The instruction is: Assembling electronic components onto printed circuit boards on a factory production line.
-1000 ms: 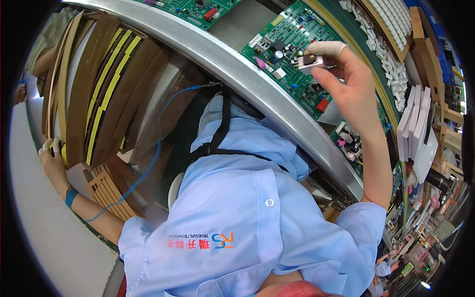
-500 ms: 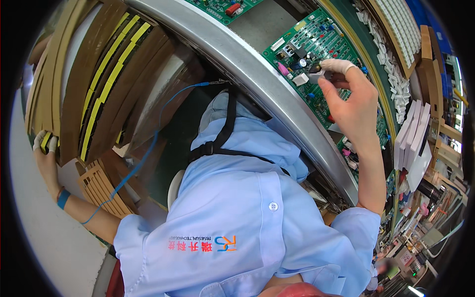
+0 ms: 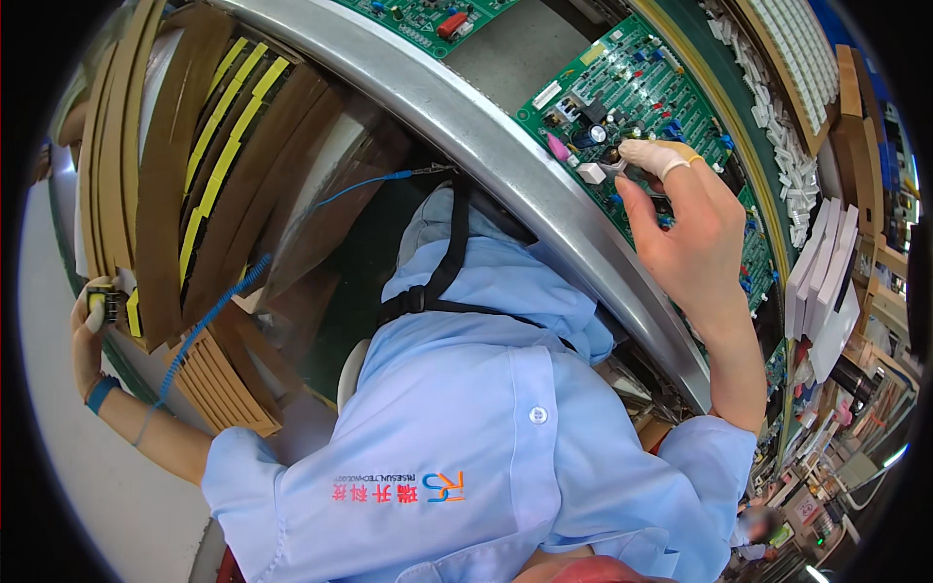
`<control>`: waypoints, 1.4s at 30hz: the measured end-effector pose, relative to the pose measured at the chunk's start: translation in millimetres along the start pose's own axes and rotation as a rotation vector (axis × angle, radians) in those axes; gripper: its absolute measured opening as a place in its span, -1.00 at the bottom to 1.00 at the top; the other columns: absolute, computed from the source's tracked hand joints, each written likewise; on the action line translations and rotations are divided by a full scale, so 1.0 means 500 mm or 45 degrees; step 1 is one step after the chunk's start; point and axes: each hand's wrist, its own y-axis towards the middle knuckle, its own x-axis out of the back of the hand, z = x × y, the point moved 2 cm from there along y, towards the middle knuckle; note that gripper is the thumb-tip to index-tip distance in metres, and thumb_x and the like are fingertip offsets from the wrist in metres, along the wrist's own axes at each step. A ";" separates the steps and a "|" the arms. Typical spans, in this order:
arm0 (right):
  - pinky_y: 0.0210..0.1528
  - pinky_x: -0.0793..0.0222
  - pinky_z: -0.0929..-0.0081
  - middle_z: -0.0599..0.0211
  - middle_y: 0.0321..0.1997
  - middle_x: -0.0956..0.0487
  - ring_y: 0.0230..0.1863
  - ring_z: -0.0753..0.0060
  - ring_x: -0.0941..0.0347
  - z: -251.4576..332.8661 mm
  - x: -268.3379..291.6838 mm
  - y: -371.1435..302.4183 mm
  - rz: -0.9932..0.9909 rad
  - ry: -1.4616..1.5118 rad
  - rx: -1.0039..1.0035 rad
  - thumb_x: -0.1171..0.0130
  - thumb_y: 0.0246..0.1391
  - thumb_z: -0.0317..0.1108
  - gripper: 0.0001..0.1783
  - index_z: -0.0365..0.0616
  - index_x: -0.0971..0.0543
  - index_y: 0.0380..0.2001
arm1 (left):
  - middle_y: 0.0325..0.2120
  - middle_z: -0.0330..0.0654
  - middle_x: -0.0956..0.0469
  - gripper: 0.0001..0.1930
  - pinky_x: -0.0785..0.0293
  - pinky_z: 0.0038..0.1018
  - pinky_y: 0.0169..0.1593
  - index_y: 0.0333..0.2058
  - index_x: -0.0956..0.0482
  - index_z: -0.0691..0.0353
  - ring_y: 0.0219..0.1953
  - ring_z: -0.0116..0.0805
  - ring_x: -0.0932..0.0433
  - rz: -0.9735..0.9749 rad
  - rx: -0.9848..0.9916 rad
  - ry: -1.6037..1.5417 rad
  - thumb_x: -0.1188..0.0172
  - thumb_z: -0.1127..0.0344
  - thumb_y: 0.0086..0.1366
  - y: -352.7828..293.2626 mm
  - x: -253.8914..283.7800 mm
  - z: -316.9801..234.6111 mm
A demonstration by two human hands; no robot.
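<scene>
At the far left, my left hand (image 3: pixel 89 325), its fingertips covered by pale finger cots, is closed around a small yellow-and-black transformer (image 3: pixel 102 304) with pins along one side. It is beside the end of the brown cardboard dividers (image 3: pixel 160 185), between which rows of similar yellow-topped parts (image 3: pixel 209 199) stand. My right hand (image 3: pixel 695 219) is above a green circuit board (image 3: pixel 583 87), index finger and thumb curled together at a small part among the mounted components. The fingers partly hide that part. Beside them on the board are a white block (image 3: pixel 591 173) and a pink cone-shaped piece (image 3: pixel 557 147).
A metal rail (image 3: pixel 466 126) runs along the near side of the boards. Another green board (image 3: pixel 428 24) is at the top. Many white pieces (image 3: pixel 777 141) lie beyond, near white boxes (image 3: pixel 816 262). A blue coiled cord (image 3: pixel 209 316) stretches from my left wrist to the rail.
My left hand has drawn away from the cardboard dividers with the transformer, now more exposed. My right hand has shifted slightly lower, staying at the same spot on the board.
</scene>
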 end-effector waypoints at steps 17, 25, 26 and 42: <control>-0.40 -0.43 0.39 0.20 -0.32 -0.59 -0.39 0.23 -0.52 -0.001 -0.011 0.000 0.078 0.022 -0.021 -0.33 -0.13 -0.49 -0.69 -0.18 -0.62 -0.21 | 0.15 0.28 -0.33 -0.14 -0.56 -0.43 -0.10 0.29 -0.06 0.57 -0.02 -0.12 -0.53 0.293 -0.862 -0.591 -0.21 0.11 0.19 0.018 -0.488 -0.333; -0.39 -0.51 0.40 0.24 -0.27 -0.59 -0.34 0.29 -0.55 0.005 -0.006 0.016 0.200 -0.229 0.156 -0.25 -0.08 -0.45 -0.73 -0.22 -0.62 -0.23 | 0.07 0.20 -0.42 -0.35 -0.52 -0.66 -0.48 0.28 -0.18 0.38 -0.28 -0.23 -0.61 0.717 -0.827 -0.783 -0.11 0.21 0.29 0.073 -0.708 -0.450; -0.39 -0.51 0.40 0.24 -0.27 -0.59 -0.34 0.29 -0.55 0.003 -0.004 0.015 0.191 -0.226 0.141 -0.25 -0.08 -0.45 -0.73 -0.22 -0.62 -0.23 | 0.07 0.19 -0.43 -0.35 -0.55 -0.63 -0.44 0.27 -0.20 0.39 -0.26 -0.23 -0.62 0.768 -0.774 -0.762 -0.13 0.18 0.29 0.065 -0.724 -0.468; -0.28 -0.42 0.57 0.05 -0.05 -0.62 -0.36 0.42 -0.50 -0.033 0.168 -0.151 -0.265 0.222 -0.286 -0.29 -0.04 -0.58 -0.55 -0.33 -0.55 0.00 | -0.06 -0.07 -0.54 -0.05 -0.03 -0.21 0.32 0.30 -0.13 0.36 0.05 -0.10 -0.47 0.517 -2.239 0.682 -0.45 0.23 -0.01 -0.014 -0.904 -0.650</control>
